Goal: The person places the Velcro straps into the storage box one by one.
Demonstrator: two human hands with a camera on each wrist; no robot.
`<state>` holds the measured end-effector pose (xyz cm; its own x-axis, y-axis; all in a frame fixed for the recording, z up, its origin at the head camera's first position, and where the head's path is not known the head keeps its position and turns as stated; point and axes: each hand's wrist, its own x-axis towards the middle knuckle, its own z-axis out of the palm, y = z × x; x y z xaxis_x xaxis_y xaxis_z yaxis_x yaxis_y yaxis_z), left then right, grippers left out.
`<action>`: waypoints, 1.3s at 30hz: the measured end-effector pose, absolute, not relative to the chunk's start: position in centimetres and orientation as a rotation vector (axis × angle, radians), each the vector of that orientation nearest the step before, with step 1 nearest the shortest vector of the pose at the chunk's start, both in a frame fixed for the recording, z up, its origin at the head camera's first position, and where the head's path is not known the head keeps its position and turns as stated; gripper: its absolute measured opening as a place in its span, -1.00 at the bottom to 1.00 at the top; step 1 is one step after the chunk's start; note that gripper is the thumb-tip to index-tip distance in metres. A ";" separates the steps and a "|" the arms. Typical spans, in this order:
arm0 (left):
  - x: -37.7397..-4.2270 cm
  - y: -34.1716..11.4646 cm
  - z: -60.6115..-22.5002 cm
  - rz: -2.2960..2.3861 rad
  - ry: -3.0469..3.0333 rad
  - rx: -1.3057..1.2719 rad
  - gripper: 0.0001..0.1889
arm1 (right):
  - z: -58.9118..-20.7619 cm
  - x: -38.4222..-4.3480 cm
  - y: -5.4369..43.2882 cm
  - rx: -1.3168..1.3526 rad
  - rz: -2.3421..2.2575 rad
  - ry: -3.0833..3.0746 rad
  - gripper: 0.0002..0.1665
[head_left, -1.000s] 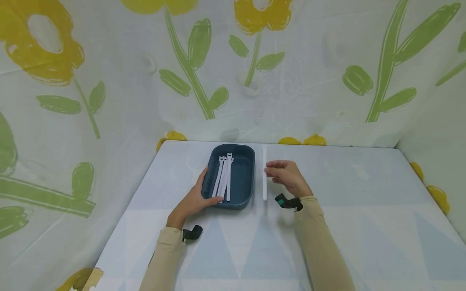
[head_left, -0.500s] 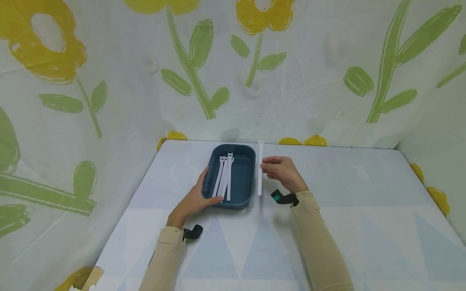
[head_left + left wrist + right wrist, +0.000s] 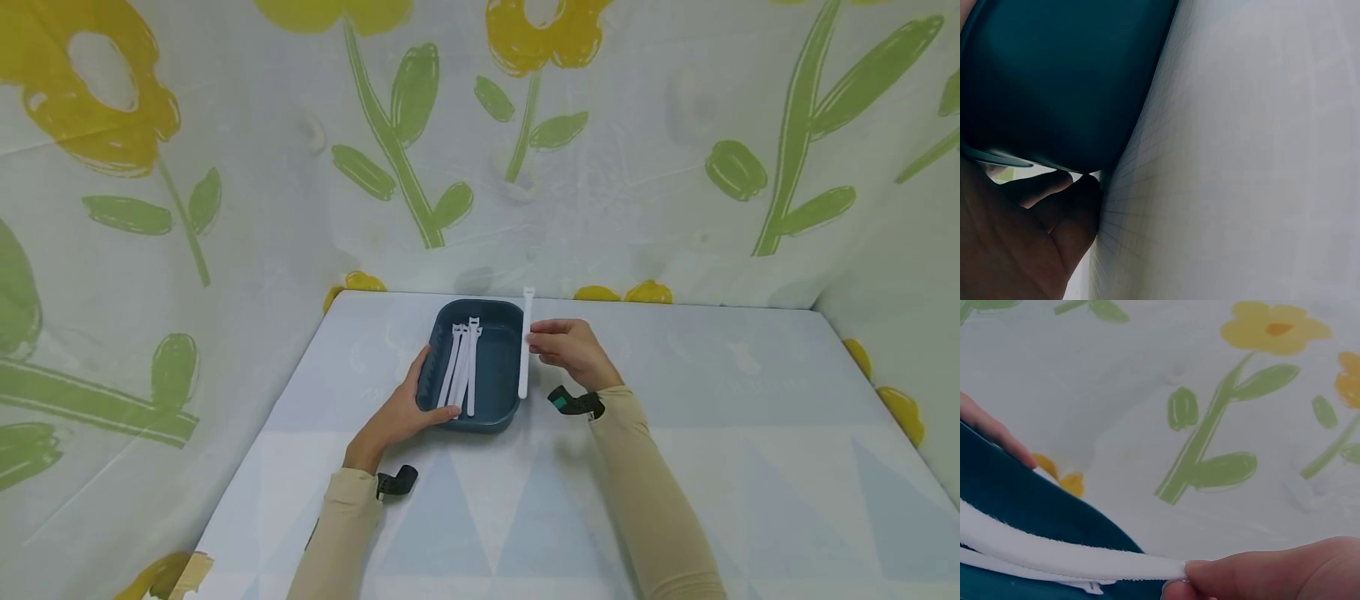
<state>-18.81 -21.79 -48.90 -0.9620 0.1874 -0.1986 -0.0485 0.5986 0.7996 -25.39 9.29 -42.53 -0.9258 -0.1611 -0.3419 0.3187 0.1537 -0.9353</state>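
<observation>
A dark teal tray (image 3: 501, 392) sits on the table, with several white hook-and-loop cable ties (image 3: 463, 367) lying lengthwise in its left half. My left hand (image 3: 401, 408) holds the tray at its left side and near-left corner, thumb over the rim. In the left wrist view the fingers (image 3: 1075, 231) of that hand lie against the tray's outer wall. Between thumb and fingers, my right hand (image 3: 573, 348) pinches another white cable tie (image 3: 525, 354), upright in the head view over the tray's right rim. Fuzzy edges show on this cable tie (image 3: 1085, 555) in the right wrist view.
A pale cloth with blue triangles covers the table (image 3: 675, 500). Behind it and at both sides hang white curtains (image 3: 615, 200) printed with yellow flowers and green leaves. A piece of tan tape (image 3: 192, 573) sticks to the table's left edge.
My right hand has moved left with the pinched cable tie, from beside the tray to over its right rim. My left hand and the tray have stayed in place.
</observation>
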 end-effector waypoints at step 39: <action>-19.1 -21.6 -48.9 1.292 2.543 0.042 0.29 | -42.3 -27.6 5.2 0.110 -1.656 2.260 -0.67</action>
